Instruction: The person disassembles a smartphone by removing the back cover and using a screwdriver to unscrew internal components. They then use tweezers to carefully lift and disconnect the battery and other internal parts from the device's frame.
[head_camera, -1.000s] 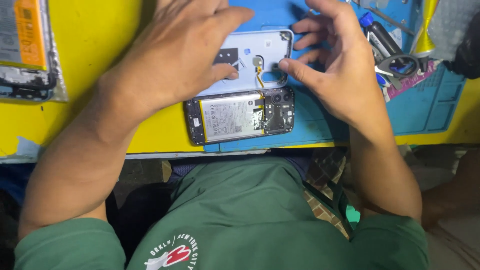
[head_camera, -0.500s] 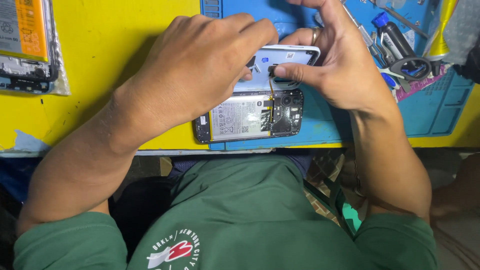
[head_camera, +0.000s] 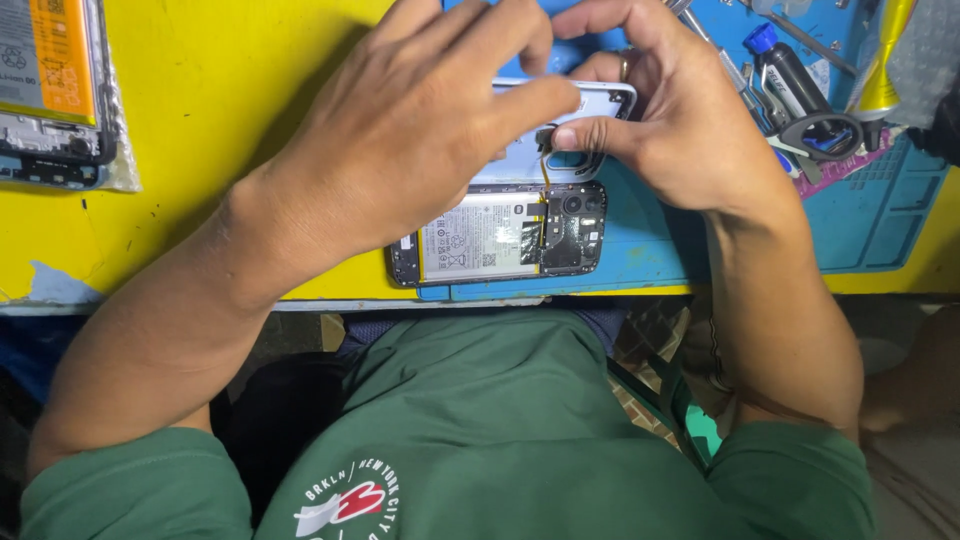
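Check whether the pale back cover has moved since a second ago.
Yes. The back cover, held by both hands, has lifted and tilted away from the opened phone, which remains on the blue mat.

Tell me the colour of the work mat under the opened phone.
Blue work mat, on a yellow table; head view.

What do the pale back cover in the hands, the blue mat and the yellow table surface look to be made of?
The pale blue-white phone back cover looks like glossy moulded plastic: smooth sheen, thin rim. The blue work mat looks like matte silicone or rubber, with moulded compartments. The yellow table top seems painted or laminated board; the coating is chipped at the front edge. Both hands, left hand and right hand, grip the cover.
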